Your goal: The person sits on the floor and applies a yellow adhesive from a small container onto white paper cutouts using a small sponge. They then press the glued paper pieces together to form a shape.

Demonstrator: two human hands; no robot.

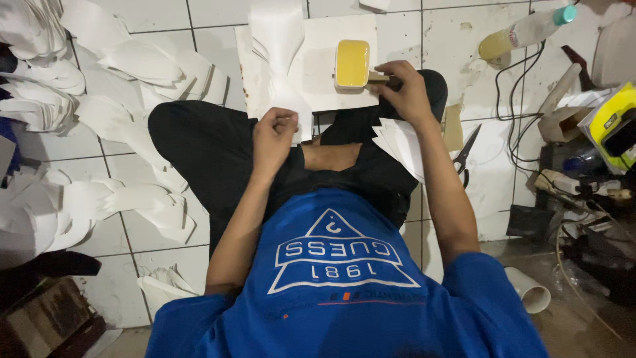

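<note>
I sit cross-legged on a white tiled floor with a white board in front of my knees. My left hand pinches the near end of a long white cut-out piece that lies on the board. My right hand grips a brush whose handle points toward a yellow rectangular tin of glue at the board's right edge. A stack of white cut-out pieces rests on my right knee under my right forearm.
Piles of white cut-out pieces cover the floor on the left. Black scissors lie to the right of my knee. A plastic bottle, black cables, a yellow device and clutter crowd the right side. A white tube lies near my right elbow.
</note>
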